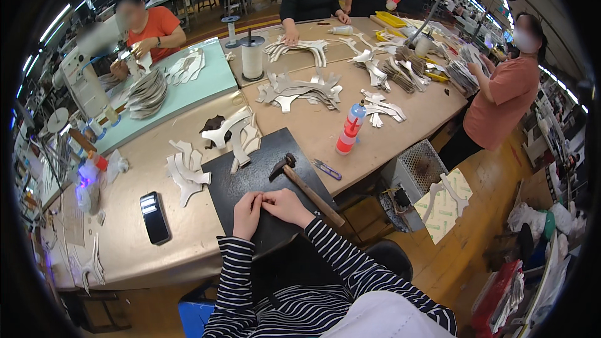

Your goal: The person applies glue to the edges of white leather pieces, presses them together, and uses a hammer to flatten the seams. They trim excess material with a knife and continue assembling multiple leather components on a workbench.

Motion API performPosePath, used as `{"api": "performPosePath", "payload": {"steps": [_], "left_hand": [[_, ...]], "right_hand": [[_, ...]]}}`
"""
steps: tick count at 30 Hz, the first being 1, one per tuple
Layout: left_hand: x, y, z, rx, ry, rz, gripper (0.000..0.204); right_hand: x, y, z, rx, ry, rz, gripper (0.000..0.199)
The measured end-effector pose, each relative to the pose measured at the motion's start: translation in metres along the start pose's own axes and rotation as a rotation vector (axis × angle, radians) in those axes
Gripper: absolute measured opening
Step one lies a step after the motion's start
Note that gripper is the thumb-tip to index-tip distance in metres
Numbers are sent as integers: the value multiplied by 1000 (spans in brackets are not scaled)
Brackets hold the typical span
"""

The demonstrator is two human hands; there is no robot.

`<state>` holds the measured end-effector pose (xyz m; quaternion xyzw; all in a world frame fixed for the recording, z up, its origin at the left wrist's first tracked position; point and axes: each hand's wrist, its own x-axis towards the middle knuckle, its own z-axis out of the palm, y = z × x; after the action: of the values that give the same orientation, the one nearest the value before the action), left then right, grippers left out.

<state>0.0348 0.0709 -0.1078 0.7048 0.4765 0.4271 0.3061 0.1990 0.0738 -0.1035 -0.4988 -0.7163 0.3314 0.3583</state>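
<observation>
My left hand and my right hand rest side by side on a black mat at the near edge of the table, fingertips meeting. Both are curled and pinch a dark piece lying on the mat; it is too dark to make out. A hammer with a wooden handle lies just right of my right hand, its head pointing away from me. Pale cut leather pieces lie left of the mat, with more such pieces at its far edge.
A black phone lies left of the mat. Small snips, a red and blue bottle and a thread cone stand farther off. Other people work around the table among piles of cut pieces. A mesh box sits right of the table.
</observation>
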Motion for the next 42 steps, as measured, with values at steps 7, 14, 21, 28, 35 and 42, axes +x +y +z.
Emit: {"api": "performPosePath", "payload": {"steps": [7, 14, 21, 28, 35, 42], "left_hand": [[2, 1, 2, -17, -1, -13, 14], [0, 1, 1, -14, -37, -30, 16], [-2, 3, 0, -15, -22, -33, 19], [-2, 2, 1, -54, -8, 7, 22], [-2, 6, -1, -39, -40, -17, 22], [-4, 5, 0, -45, -20, -17, 21]], "right_hand": [[-2, -2, 1, 17, 21, -1, 21], [-4, -3, -1, 36, -5, 31, 20], [-3, -1, 1, 93, -10, 77, 20], [-3, 5, 4, 89, 20, 60, 21], [-3, 7, 5, 83, 53, -3, 20], [-3, 4, 2, 140, 4, 36, 20]]}}
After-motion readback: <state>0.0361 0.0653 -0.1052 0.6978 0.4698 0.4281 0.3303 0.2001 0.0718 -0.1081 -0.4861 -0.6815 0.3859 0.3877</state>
